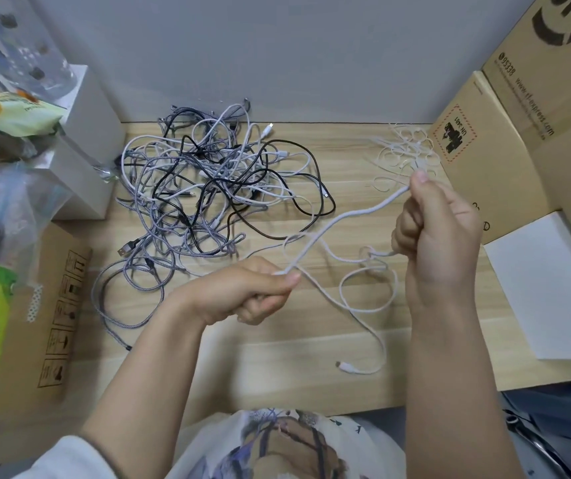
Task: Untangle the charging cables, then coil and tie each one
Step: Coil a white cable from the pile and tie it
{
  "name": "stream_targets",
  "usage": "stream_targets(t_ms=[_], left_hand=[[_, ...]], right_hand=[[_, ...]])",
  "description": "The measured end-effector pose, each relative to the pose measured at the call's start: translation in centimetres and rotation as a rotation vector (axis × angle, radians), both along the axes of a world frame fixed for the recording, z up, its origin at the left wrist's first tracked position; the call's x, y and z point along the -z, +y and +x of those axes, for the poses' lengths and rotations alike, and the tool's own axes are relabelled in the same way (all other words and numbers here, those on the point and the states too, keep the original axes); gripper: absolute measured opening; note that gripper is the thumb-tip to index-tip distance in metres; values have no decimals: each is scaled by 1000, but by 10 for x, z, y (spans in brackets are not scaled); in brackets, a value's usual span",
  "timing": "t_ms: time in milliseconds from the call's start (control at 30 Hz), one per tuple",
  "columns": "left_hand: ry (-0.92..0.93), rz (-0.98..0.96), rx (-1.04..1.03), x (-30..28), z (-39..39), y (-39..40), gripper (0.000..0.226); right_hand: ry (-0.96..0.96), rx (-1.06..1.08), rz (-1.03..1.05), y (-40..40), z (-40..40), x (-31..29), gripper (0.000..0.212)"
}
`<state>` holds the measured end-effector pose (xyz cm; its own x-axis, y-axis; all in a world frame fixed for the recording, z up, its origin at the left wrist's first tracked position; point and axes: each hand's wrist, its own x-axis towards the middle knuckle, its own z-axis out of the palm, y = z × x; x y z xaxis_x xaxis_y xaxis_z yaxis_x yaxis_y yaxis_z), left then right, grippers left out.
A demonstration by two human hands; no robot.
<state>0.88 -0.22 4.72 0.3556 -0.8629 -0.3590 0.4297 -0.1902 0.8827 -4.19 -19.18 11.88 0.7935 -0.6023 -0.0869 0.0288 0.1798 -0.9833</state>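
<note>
Two hands — left hand (242, 292), right hand (439, 223) — grip one white cable (346, 216).

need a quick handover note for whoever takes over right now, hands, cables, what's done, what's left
Left hand and right hand each grip the white cable, a stretch of it held between them above the desk. Its plug end trails on the desk, near edge.
Tangle of grey, black and white cables lies at the back left, still knotted.
Ties lie back right.
Done: white cable looks free of the tangle.
Left: coil and tie it, then all the rest.

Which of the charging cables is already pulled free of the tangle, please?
The white cable stretched between the left hand and right hand; the others remain in the pile.
</note>
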Motion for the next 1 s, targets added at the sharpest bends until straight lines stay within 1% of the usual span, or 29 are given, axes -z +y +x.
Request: stream_targets(t_ms=[67, 100, 133, 200, 233, 267, 333, 400, 467, 533, 567, 600, 633, 667, 733, 833, 867, 933, 1000], left_hand=[[228, -434, 80, -3, 2, 5, 50], [312, -636, 145, -7, 3, 5, 51], [357, -789, 183, -12, 3, 3, 53], [387, -968, 110, -25, 5, -3, 52], [442, -1032, 35, -32, 5, -5, 50], [532, -1103, -39, -38, 6, -6, 44], [697, -1196, -255, -52, 8, -6, 29], [811, -1174, -505, -61, 14, -4, 18], [878, -1109, -716, -62, 20, -3, 7], [896, -1000, -927, -60, 26, -2, 13], [868, -940, -1036, -57, 27, -5, 16], [802, -875, -1136, -52, 27, -9, 20], [704, -782, -1213, -49, 26, -13, 24], [603, -704, -1237, -46, 25, -17, 25], [406, -568, -1188, -43, 20, -23, 23], [135, -375, -1027, -42, 7, -32, 25], [49, -294, -934, -41, 4, -34, 22], [-76, -160, -668, -43, -3, -35, 11], [-156, -76, -366, -47, -9, -33, 12]], right_hand=[[104, -18, -52, -8, 0, 7, 53], [163, -58, -102, -9, -1, 11, 53], [217, -112, -161, -10, -2, 16, 51], [305, -243, -292, -8, -2, 23, 48], [340, -310, -350, -7, -2, 25, 48], [370, -374, -395, -6, -2, 25, 48], [428, -485, -469, -4, -3, 25, 48], [486, -572, -552, -3, -5, 23, 49], [529, -672, -615, 0, -8, 20, 50], [537, -797, -626, 5, -11, 16, 49], [519, -854, -623, 8, -13, 14, 48], [486, -899, -628, 11, -14, 11, 48], [445, -927, -647, 13, -15, 9, 48], [400, -938, -682, 16, -15, 7, 49], [335, -909, -787, 20, -16, 2, 50], [256, -829, -909, 24, -16, -3, 52], [226, -797, -932, 25, -17, -4, 51], [141, -710, -923, 25, -17, -7, 47], [55, -621, -809, 24, -17, -9, 35]])
